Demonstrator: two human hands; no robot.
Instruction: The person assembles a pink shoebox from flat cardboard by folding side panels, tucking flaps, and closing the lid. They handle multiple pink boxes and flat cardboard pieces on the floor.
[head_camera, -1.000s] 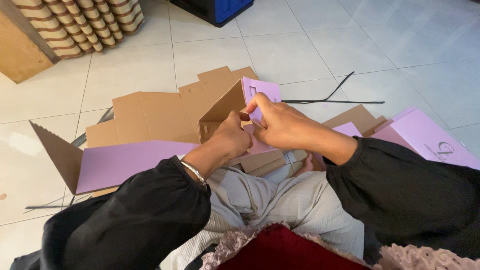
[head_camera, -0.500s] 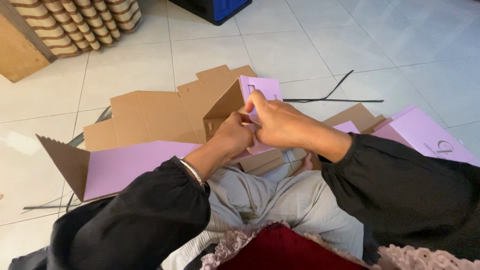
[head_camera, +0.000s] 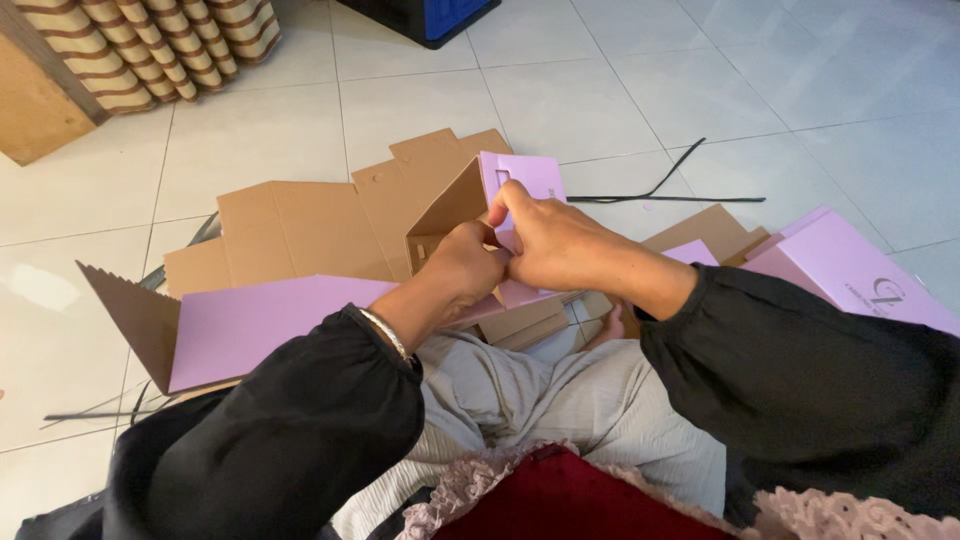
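Note:
A flat-cut cardboard box (head_camera: 300, 235), pale purple outside and brown inside, lies half folded on the tiled floor in front of my lap. My left hand (head_camera: 468, 265) grips a folded side panel at the box's middle. My right hand (head_camera: 548, 240) pinches the upright purple end flap (head_camera: 528, 175) beside it, fingers curled over its edge. Both hands touch each other at the fold. A long purple panel (head_camera: 260, 325) with a jagged brown end stretches to the left.
More purple and brown box blanks (head_camera: 845, 265) lie at the right. Black plastic straps (head_camera: 665, 190) rest on the tiles behind. A striped cushion (head_camera: 160, 45) and a blue crate (head_camera: 440, 15) stand at the far edge. A dark red cloth (head_camera: 570, 500) covers my lap.
The view has drifted slightly; my hands stay on the same fold, pressing the purple end flap a little more upright against the brown side panel.

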